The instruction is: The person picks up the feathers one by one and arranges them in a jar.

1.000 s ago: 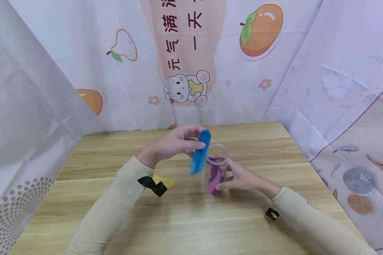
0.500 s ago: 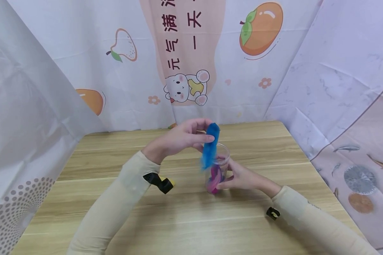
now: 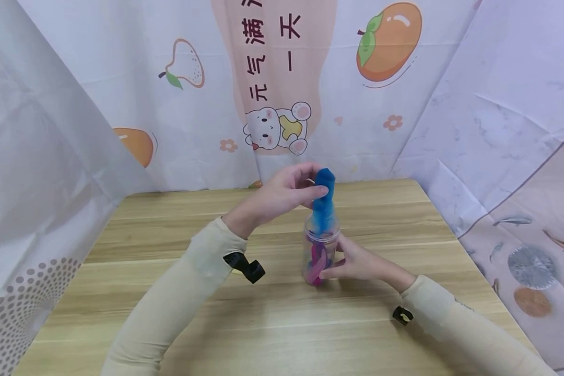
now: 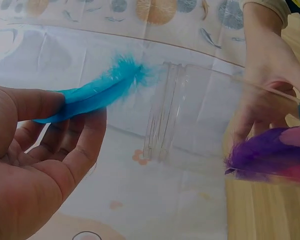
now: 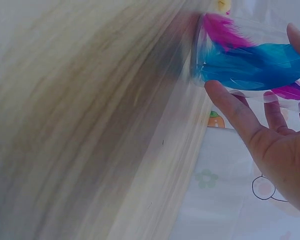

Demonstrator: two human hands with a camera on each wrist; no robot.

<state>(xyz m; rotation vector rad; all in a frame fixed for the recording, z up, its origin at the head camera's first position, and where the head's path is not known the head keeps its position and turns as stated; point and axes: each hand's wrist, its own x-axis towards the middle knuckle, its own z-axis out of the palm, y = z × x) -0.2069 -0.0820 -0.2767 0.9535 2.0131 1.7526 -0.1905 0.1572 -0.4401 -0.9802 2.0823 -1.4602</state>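
Note:
My left hand (image 3: 289,190) pinches a bright blue feather (image 4: 97,97) between thumb and fingers, its downy end pointing at the mouth of a clear jar (image 4: 166,110). In the head view that end overlaps the jar's rim; how far it reaches inside is hard to tell. With thumb and fingers around its lower part, my right hand (image 3: 357,262) holds the jar upright on the table. Several feathers lie inside: a purple feather (image 4: 262,147), a magenta feather (image 5: 225,31) and a blue feather (image 5: 255,67) among them.
The jar stands on a wood-grain table (image 3: 272,329). A small bit of something yellow (image 3: 236,271) shows behind the black strap (image 3: 245,266) on the left wrist. Behind the table hangs a printed curtain (image 3: 192,130), with more cloth at both sides.
My left hand has moved right and farther back with the blue feather, from beside the jar to over its mouth. The left arm now hides most of the yellow thing. The right hand stays put.

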